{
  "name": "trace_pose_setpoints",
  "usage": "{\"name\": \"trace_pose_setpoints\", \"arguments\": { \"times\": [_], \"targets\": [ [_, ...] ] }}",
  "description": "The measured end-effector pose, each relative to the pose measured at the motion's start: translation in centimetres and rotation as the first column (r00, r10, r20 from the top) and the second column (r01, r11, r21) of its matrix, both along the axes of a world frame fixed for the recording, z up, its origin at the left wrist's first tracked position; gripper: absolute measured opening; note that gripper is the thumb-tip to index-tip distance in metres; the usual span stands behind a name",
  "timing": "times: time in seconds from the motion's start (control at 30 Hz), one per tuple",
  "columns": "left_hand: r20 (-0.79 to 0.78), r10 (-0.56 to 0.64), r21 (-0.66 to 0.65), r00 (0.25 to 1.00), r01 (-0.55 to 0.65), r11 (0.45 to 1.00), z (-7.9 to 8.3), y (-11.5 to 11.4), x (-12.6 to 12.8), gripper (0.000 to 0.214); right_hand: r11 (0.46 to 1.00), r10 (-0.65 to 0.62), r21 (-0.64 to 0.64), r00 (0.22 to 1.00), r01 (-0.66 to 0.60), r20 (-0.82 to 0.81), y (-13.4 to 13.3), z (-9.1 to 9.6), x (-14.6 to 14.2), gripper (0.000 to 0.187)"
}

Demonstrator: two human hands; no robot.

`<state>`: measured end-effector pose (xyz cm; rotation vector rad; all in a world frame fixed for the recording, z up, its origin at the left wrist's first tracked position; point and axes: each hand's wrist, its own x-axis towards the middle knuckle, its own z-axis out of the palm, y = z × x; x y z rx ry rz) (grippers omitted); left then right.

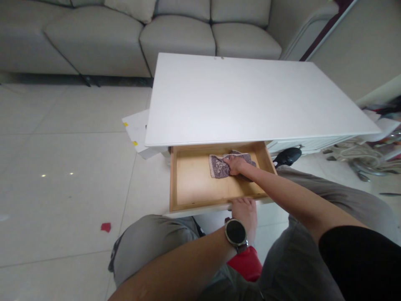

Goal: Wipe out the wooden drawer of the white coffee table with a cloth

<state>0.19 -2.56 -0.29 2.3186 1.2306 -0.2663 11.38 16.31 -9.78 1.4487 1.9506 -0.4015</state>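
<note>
A wooden drawer (pixel 191 184) is pulled out from beneath a white table. Inside it, right of its middle, lies a crumpled purple-brown cloth (pixel 218 166) with a pale border and pattern. My right hand (pixel 235 164) reaches in from the right and grips the cloth, its fingers bunched on the fabric and partly hidden. At the drawer's front edge is my left hand (pixel 244 213), wearing a round dark watch (pixel 236 232) on the wrist. Its fingers curl over the drawer's front panel.
The white tabletop (pixel 250 100) extends above the drawer. A grey sofa (pixel 178 37) stands behind. White board with yellow marks (pixel 138 129) juts out at left. A red scrap (pixel 106 227) lies on the tiled floor. Coiled cables (pixel 363 156) lie at right.
</note>
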Motion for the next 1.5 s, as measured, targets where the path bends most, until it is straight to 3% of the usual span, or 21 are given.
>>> {"name": "trace_pose_setpoints", "arguments": {
  "times": [0.13,0.37,0.63,0.73,0.97,1.1,1.3,1.5],
  "targets": [
    [-0.094,-0.067,-0.044,0.993,0.063,0.997,1.0,0.4,0.2,0.039,1.0,-0.005,0.011,1.0,0.005,0.01,-0.2,0.0,0.0,0.079],
    [-0.143,-0.083,-0.035,0.986,0.079,0.996,2.2,0.2,1.3,0.043,0.999,-0.022,0.024,0.999,0.022,-0.024,-0.7,-0.2,0.0,0.082],
    [-0.103,-0.055,-0.001,0.993,0.056,0.998,0.6,-0.8,1.9,0.038,0.998,-0.042,0.049,0.993,0.048,-0.113,-2.9,-0.7,1.4,0.087],
    [-0.076,-0.056,0.062,0.996,0.061,0.996,-0.1,-1.0,1.2,0.036,0.993,-0.107,0.029,0.984,0.113,-0.139,-3.8,-0.9,3.0,0.089],
    [-0.079,-0.055,0.125,0.995,0.064,0.99,-0.4,-1.3,0.9,0.04,0.95,-0.308,-0.052,0.951,0.306,-0.036,-3.6,-1.0,7.0,0.1],
    [-0.073,-0.069,0.121,0.995,0.078,0.99,-0.3,-1.3,1.1,0.044,0.958,-0.281,-0.055,0.96,0.282,0.013,-3.1,-1.0,6.4,0.103],
    [-0.022,-0.079,0.115,0.997,0.081,0.99,-0.3,-1.1,0.6,0.043,0.99,-0.13,-0.048,0.991,0.131,0.028,-2.2,-1.1,5.7,0.101],
    [-0.016,-0.104,0.111,0.994,0.105,0.988,-1.2,-1.0,0.6,0.044,0.995,-0.087,-0.046,0.995,0.089,0.045,-2.0,-0.9,5.8,0.099]
  ]
}}
